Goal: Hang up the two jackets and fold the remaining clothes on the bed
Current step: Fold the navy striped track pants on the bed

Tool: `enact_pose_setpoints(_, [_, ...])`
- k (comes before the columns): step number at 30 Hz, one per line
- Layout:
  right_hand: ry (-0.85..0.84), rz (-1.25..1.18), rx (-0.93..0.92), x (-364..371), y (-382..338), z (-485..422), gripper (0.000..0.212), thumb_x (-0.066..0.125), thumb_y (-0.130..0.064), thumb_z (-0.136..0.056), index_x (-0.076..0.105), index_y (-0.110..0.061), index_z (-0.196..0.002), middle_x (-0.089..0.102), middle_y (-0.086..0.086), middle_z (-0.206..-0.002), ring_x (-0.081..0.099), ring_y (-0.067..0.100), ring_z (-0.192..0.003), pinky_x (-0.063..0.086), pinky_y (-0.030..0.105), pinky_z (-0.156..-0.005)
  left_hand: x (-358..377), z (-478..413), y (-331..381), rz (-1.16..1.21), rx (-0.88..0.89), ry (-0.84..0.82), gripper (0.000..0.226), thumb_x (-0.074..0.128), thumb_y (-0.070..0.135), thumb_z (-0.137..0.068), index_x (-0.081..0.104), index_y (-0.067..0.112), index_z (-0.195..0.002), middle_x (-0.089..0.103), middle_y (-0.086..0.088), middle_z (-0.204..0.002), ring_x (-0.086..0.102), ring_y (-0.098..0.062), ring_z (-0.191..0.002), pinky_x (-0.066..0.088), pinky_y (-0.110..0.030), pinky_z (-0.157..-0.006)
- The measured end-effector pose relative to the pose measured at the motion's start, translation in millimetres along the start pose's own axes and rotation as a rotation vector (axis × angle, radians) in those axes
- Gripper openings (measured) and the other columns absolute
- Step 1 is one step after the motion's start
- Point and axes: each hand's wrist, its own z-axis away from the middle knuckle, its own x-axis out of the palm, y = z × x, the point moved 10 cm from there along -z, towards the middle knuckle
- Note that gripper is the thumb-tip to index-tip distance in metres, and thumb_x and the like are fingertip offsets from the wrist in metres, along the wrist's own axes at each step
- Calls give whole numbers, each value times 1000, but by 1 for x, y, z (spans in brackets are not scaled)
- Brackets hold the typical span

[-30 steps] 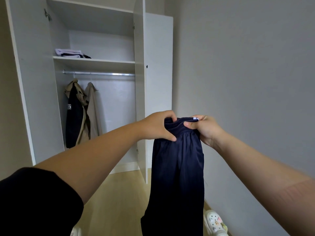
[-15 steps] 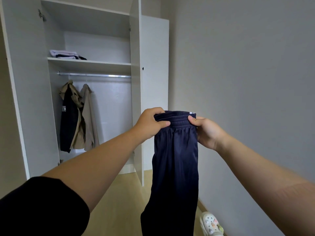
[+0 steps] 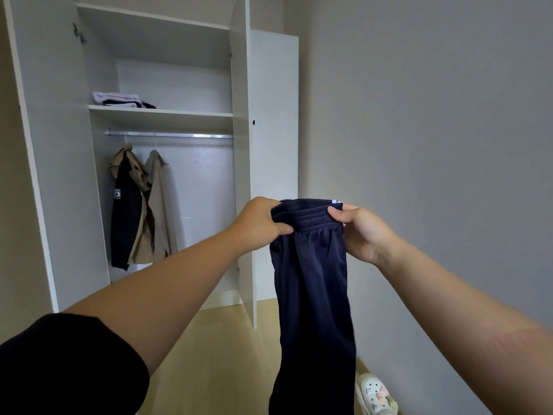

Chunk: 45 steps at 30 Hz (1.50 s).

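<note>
Grey-walled bedroom corner, open white wardrobe (image 3: 167, 151) at left, wood floor (image 3: 215, 354) below. Two jackets hang side by side on the wardrobe rail (image 3: 170, 135): dark jacket (image 3: 127, 223) touching beige jacket (image 3: 158, 211). Folded clothes (image 3: 119, 99) sit on the shelf above the rail. Navy trousers (image 3: 311, 295) held up mid-air in front of the wardrobe door, legs hanging straight down. Left hand (image 3: 257, 223) pinches waistband's left end, thumb over front; right hand (image 3: 363, 232) pinches its right end. White clog (image 3: 375, 395) on floor by the wall, bottom right.
</note>
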Motion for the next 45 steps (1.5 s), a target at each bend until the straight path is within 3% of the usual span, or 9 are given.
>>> enact_pose_setpoints(7, [45,-19,-51,0,-6,6,17,52,-13,-92,68,-17,-98,71,-5,-83,63,10,-82,52,24,-60,-11,-1,-2,94,-11,219,21,65,-1,-81,69,20,-84,65,12,-74,59,0,-68,46,-7,-61])
enact_pose_setpoints(13, [-13,141,14,12,14,4,17,56,-30,-90,71,-23,-96,72,-10,-101,52,1,-110,15,38,-100,-15,2,-9,318,-92,321,15,55,-9,-77,67,0,-76,61,-14,-68,55,-21,-62,53,-41,-68])
enact_pose_setpoints(18, [-95,188,-55,23,13,5,20,59,-24,-87,70,-11,-96,73,-2,-99,64,-2,-92,41,12,-82,-8,6,-20,569,-154,293,37,53,-17,-77,65,14,-62,59,5,-55,55,-16,-59,55,-28,-64])
enact_pose_setpoints(22, [74,320,-211,15,2,6,36,58,-7,-91,50,27,-103,62,34,-101,55,19,-85,50,38,-88,-2,8,-27,689,-180,262,35,52,-19,-79,69,10,-73,64,-5,-71,59,-21,-70,56,-31,-72])
enact_pose_setpoints(24, [198,290,-271,5,-6,7,36,59,-5,-90,48,29,-96,51,30,-75,46,20,-79,44,36,-74,-2,7,-27,588,-153,225,35,52,-20,-79,69,11,-75,64,-5,-72,59,-21,-70,54,-30,-71])
enact_pose_setpoints(27, [318,215,-319,-9,-9,9,32,62,-4,-88,51,26,-86,46,10,-78,40,21,-75,34,33,-70,-8,5,-24,189,-75,138,21,61,-11,-79,69,9,-80,63,-5,-73,58,-15,-65,49,-19,-64])
enact_pose_setpoints(31, [386,91,-269,-19,5,12,15,64,-4,-86,68,9,-79,61,23,-71,56,22,-71,48,34,-72,0,9,-28,-85,-42,-88,13,68,2,-81,70,14,-84,69,2,-79,62,-2,-67,49,-13,-64])
enact_pose_setpoints(41, [466,-86,-255,-21,18,10,26,68,-6,-84,63,-10,-58,61,4,-62,57,15,-54,49,22,-54,33,29,-36,-587,-8,-476,42,77,32,-75,64,13,-110,65,-4,-110,59,-19,-101,48,-38,-91])
enact_pose_setpoints(45, [474,-72,-249,-22,24,11,26,66,-11,-86,62,-10,-61,62,1,-59,57,15,-54,49,23,-55,47,37,-39,-487,-68,-539,37,78,31,-75,64,11,-102,67,-3,-103,61,-20,-95,50,-35,-88])
